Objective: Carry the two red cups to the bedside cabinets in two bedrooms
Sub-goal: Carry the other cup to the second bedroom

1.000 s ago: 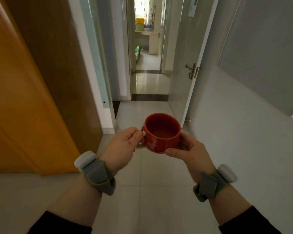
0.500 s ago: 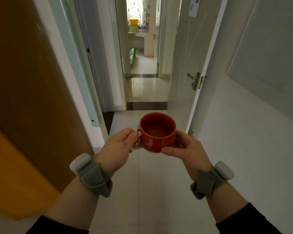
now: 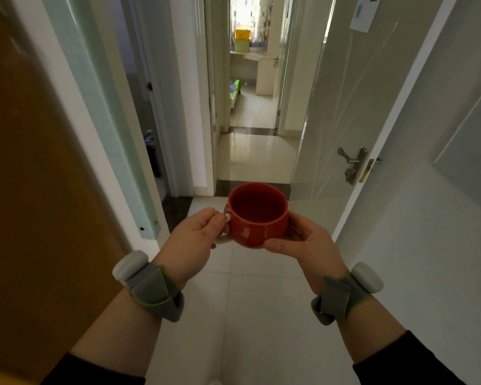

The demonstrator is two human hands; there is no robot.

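A round red cup (image 3: 257,218) is held upright in front of me at mid-frame, and its inside looks empty. My left hand (image 3: 196,236) pinches the cup's pale handle on the left side. My right hand (image 3: 307,243) cups the right and lower side of the cup. Both wrists wear grey straps with white pods. Only one red cup is in view; no bedside cabinet is visible.
I stand in a tiled hallway (image 3: 247,315). An orange-brown panel (image 3: 39,176) fills the left. An open white door (image 3: 342,112) with a metal handle (image 3: 353,165) stands right of the doorway ahead. Beyond lies a lit room with a yellow box (image 3: 242,34) on a counter.
I have walked forward along the hallway: the doorway and white door are nearer and the orange panel has slid left. The cup stays in both hands, unchanged.
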